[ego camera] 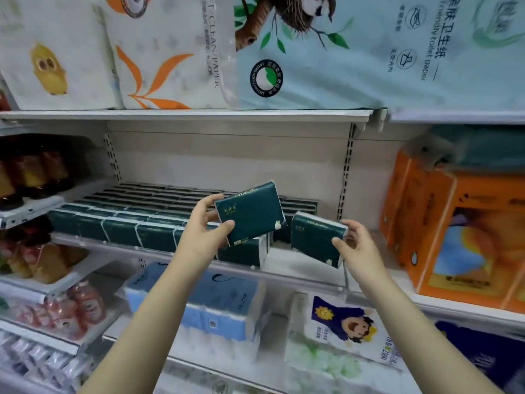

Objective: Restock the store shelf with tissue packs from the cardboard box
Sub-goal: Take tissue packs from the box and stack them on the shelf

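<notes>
Dark-green tissue packs (127, 223) already cover most of the shelf (301, 273), laid in close rows from the left side back to the rear panel. The restocking therefore looks well advanced, perhaps three quarters through as far as this view allows. A bare strip of shelf shows at the front right, just beside the orange cartons (454, 237), and that is judged to be the space left to fill. The left hand (203, 224) grips one pack (251, 214) by its left end, thumb on the front face and fingers behind, holding it tilted above the last pack (244, 251) of the front row. The right hand (359, 247) pinches a second pack (314, 237) at its right end, low over the bare strip and apart from the first. Neither held pack is set down yet. The cardboard box is out of view, so how many packs wait in it cannot be told.
</notes>
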The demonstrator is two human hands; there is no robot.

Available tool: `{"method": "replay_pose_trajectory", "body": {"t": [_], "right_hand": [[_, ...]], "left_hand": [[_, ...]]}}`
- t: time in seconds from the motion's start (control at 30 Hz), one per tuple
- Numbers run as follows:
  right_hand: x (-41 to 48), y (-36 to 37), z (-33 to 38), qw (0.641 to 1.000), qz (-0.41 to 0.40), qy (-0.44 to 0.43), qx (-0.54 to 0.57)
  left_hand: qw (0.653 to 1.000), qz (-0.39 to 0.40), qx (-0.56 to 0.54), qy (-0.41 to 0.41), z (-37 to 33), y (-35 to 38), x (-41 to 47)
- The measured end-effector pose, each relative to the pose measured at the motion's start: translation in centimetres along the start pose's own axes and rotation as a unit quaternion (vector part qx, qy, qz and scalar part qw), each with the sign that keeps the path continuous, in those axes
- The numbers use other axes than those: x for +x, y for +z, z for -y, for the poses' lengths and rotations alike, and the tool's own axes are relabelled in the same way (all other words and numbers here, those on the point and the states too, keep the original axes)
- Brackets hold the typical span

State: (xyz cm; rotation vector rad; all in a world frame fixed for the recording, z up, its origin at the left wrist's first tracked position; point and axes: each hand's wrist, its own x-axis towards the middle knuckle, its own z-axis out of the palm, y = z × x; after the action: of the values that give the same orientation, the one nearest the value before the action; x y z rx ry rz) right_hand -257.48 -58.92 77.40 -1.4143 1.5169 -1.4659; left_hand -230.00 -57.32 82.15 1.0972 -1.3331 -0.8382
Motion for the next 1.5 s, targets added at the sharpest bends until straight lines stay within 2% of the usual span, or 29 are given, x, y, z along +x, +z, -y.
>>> {"method": "replay_pose_trajectory", "body": {"t": [0.2, 0.33, 0.47, 0.6, 0.73, 0.87, 1.0, 1.1, 1.23, 1.3, 1.37, 1.5], "right_hand": [[2.5, 3.0, -1.5, 0.996, 0.024, -0.015, -0.080], [4.9, 5.1, -2.5, 0.988, -0.003, -0.008, -0.152], [6.5, 6.6, -3.7, 0.981, 0.005, 0.019, -0.191], [8.1, 8.4, -5.3, 0.984, -0.018, 0.028, -0.174], [9.1, 10.3, -6.9, 0.985, -0.057, 0.086, -0.139], [10.0, 11.5, -7.8, 0.985, -0.085, 0.087, -0.124], [10.0, 11.1, -7.8, 0.983, -0.056, 0.111, -0.138], [9.3, 10.2, -6.4, 0.991, -0.056, 0.079, -0.095], [7.7, 8.2, -3.9, 0.988, -0.131, -0.032, -0.073], [7.1, 7.0, -2.3, 0.993, -0.107, -0.036, -0.045], [7.0, 6.0, -1.4, 0.999, -0.044, -0.020, -0.017], [7.3, 5.2, -1.8, 0.998, 0.035, -0.020, -0.043]], "left_hand": [[1.000, 0.001, 0.001, 0.002, 1.4, 0.1, 2.1], [0.999, 0.037, -0.001, -0.007, 2.3, -0.2, 4.0], [0.997, 0.076, -0.009, -0.015, 3.3, -0.8, 6.3], [0.996, 0.087, -0.030, -0.018, 4.5, -1.4, 8.6], [0.994, 0.104, -0.039, -0.018, 5.5, -2.1, 10.2], [0.992, 0.118, -0.049, -0.018, 6.1, -2.4, 11.9], [0.990, 0.129, -0.046, -0.027, 6.3, -1.7, 12.8], [0.990, 0.139, -0.028, -0.025, 6.5, -1.1, 13.4], [0.987, 0.162, 0.012, -0.012, 6.6, 0.3, 14.0], [0.983, 0.179, 0.033, -0.005, 6.5, 1.3, 14.1], [0.979, 0.198, 0.058, -0.003, 6.3, 2.6, 14.0], [0.961, 0.237, 0.138, 0.019, 6.3, 4.7, 13.6]]}}
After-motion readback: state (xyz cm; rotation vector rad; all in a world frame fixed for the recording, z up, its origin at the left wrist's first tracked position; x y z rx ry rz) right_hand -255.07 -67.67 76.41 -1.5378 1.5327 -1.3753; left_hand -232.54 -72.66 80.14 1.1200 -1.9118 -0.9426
